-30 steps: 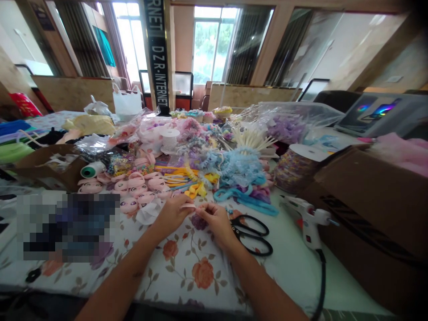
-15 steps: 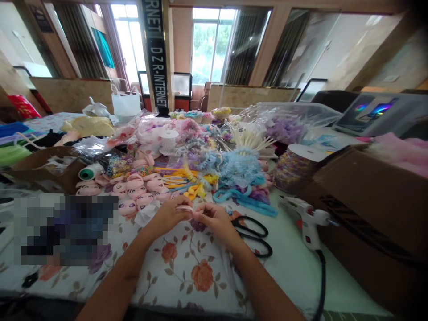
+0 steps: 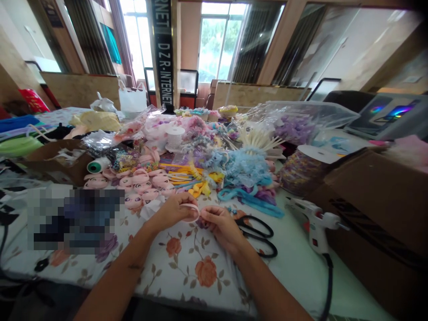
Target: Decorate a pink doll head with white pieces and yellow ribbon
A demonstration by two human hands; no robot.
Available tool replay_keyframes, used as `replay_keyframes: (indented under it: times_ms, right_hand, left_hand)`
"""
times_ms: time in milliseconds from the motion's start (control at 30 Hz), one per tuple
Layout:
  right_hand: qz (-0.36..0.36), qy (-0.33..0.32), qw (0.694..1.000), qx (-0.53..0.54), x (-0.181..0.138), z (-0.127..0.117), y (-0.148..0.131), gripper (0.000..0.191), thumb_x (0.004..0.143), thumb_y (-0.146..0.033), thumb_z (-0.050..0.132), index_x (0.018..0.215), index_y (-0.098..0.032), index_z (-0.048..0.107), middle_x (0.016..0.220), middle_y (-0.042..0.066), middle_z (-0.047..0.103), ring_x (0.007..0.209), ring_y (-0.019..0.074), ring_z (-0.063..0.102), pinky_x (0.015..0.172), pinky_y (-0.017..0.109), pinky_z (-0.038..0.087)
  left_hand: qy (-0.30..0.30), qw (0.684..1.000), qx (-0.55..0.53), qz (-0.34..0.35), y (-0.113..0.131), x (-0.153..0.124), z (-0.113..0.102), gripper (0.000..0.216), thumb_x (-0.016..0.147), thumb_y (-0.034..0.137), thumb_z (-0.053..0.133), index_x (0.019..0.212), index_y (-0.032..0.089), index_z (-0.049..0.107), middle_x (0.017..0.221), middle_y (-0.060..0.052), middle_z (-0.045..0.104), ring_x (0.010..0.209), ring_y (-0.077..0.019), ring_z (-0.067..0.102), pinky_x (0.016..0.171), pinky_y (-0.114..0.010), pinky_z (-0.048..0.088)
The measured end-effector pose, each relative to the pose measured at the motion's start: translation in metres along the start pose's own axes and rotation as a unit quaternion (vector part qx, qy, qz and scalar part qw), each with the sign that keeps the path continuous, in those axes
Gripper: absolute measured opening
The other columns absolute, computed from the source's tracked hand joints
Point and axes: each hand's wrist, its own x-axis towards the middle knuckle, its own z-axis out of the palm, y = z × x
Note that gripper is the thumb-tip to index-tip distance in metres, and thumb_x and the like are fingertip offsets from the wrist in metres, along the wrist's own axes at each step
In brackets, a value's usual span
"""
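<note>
My left hand (image 3: pixel 174 210) and my right hand (image 3: pixel 219 222) meet over the floral tablecloth (image 3: pixel 187 267), both pinched on a small pale pink ribbon loop (image 3: pixel 191 211) held between them. The loop curves into a ring between the fingertips. Black scissors (image 3: pixel 259 234) lie just right of my right hand. Pink doll faces (image 3: pixel 133 185) lie in rows just behind my left hand.
A white glue gun (image 3: pixel 314 220) with a black cord lies to the right, beside a large cardboard box (image 3: pixel 377 209). Blue lace trim (image 3: pixel 245 171), yellow ribbons (image 3: pixel 194 183), spools and plastic bags crowd the table's back. A blurred patch sits at the left.
The ribbon piece, held straighter before, now bends into a round loop between both hands. The view has shifted slightly, so everything sits a little further right.
</note>
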Motion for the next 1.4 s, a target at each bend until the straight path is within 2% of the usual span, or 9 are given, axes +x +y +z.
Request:
replay_keyframes:
  times_ms: [367, 600, 900, 1033, 1200, 1267, 1300, 1367, 1400]
  right_hand:
    - [-0.047, 0.063, 0.995, -0.067, 0.0, 0.005, 0.001, 0.025, 0.068, -0.038, 0.073, 0.064, -0.013, 0.067, 0.054, 0.0, 0.06, 0.047, 0.0083, 0.048, 0.047, 0.021, 0.034]
    - [-0.117, 0.136, 0.98, -0.089, 0.007, 0.006, 0.001, 0.04, 0.068, -0.048, 0.07, 0.092, -0.017, 0.061, 0.07, 0.001, 0.065, 0.059, 0.0136, 0.056, 0.054, 0.025, 0.044]
    - [-0.224, 0.217, 0.884, -0.348, 0.008, 0.01, 0.004, 0.03, 0.076, -0.042, 0.062, 0.057, -0.02, 0.053, 0.053, -0.003, 0.049, 0.053, 0.0121, 0.043, 0.053, 0.025, 0.033]
    - [-0.199, 0.182, 0.927, -0.261, 0.011, 0.004, 0.004, 0.024, 0.074, -0.04, 0.064, 0.065, -0.018, 0.065, 0.056, -0.001, 0.055, 0.054, 0.0137, 0.046, 0.053, 0.026, 0.034]
    - [-0.186, 0.217, 0.943, -0.17, 0.007, -0.005, -0.003, 0.028, 0.078, -0.044, 0.058, 0.07, -0.018, 0.064, 0.053, -0.003, 0.048, 0.046, 0.0106, 0.041, 0.046, 0.024, 0.033]
    - [-0.176, 0.17, 0.954, -0.174, -0.007, -0.006, -0.012, 0.028, 0.081, -0.042, 0.056, 0.069, -0.019, 0.064, 0.052, -0.003, 0.048, 0.045, 0.0099, 0.041, 0.045, 0.023, 0.034]
    - [-0.16, 0.097, 0.962, -0.199, -0.016, -0.005, -0.018, 0.026, 0.081, -0.041, 0.057, 0.07, -0.019, 0.066, 0.054, -0.002, 0.052, 0.047, 0.0109, 0.045, 0.047, 0.023, 0.037]
    - [-0.092, -0.143, 0.947, -0.272, -0.033, -0.004, -0.031, 0.019, 0.076, -0.037, 0.064, 0.086, -0.022, 0.072, 0.077, 0.004, 0.066, 0.066, 0.0166, 0.059, 0.058, 0.026, 0.046]
    - [-0.071, -0.226, 0.925, -0.298, -0.039, -0.003, -0.037, 0.033, 0.069, -0.034, 0.072, 0.1, -0.025, 0.071, 0.099, 0.007, 0.068, 0.083, 0.021, 0.062, 0.066, 0.027, 0.049]
  left_hand:
    - [0.044, 0.998, 0.041, -0.01, -0.006, 0.003, 0.003, 0.014, 0.068, 0.027, 0.065, 0.077, 0.017, 0.063, 0.077, 0.0, 0.06, 0.074, -0.0148, 0.054, 0.066, -0.024, 0.039]
    - [0.097, 0.981, -0.155, -0.066, -0.013, 0.005, 0.008, 0.034, 0.073, 0.038, 0.062, 0.099, 0.018, 0.053, 0.086, -0.002, 0.061, 0.076, -0.0159, 0.058, 0.067, -0.025, 0.042]
    - [0.019, 0.995, -0.096, 0.005, -0.01, 0.002, 0.032, 0.03, 0.079, 0.035, 0.057, 0.104, 0.018, 0.053, 0.099, -0.004, 0.057, 0.09, -0.0182, 0.056, 0.078, -0.03, 0.047]
    - [0.0, 0.985, -0.171, -0.031, -0.01, 0.002, 0.033, 0.032, 0.078, 0.034, 0.057, 0.105, 0.019, 0.048, 0.098, -0.004, 0.055, 0.08, -0.0171, 0.058, 0.064, -0.031, 0.053]
    - [0.09, 0.969, -0.227, -0.032, -0.012, 0.006, 0.025, 0.034, 0.074, 0.03, 0.061, 0.104, 0.02, 0.046, 0.099, -0.003, 0.056, 0.079, -0.0167, 0.062, 0.064, -0.03, 0.054]
    - [0.137, 0.952, -0.27, -0.041, -0.009, 0.007, 0.02, 0.037, 0.074, 0.03, 0.062, 0.105, 0.02, 0.044, 0.097, -0.002, 0.057, 0.078, -0.0162, 0.063, 0.065, -0.03, 0.054]
    - [0.157, 0.944, -0.286, -0.046, -0.007, 0.008, 0.017, 0.038, 0.073, 0.031, 0.063, 0.104, 0.02, 0.044, 0.096, -0.002, 0.057, 0.078, -0.0161, 0.064, 0.066, -0.029, 0.054]
    - [0.179, 0.934, -0.306, -0.054, -0.003, 0.008, 0.012, 0.039, 0.072, 0.033, 0.065, 0.102, 0.02, 0.045, 0.094, -0.002, 0.059, 0.081, -0.0161, 0.064, 0.068, -0.028, 0.054]
    - [0.181, 0.931, -0.311, -0.055, -0.001, 0.007, 0.01, 0.039, 0.072, 0.033, 0.066, 0.101, 0.02, 0.045, 0.094, -0.002, 0.059, 0.081, -0.0159, 0.064, 0.068, -0.027, 0.053]
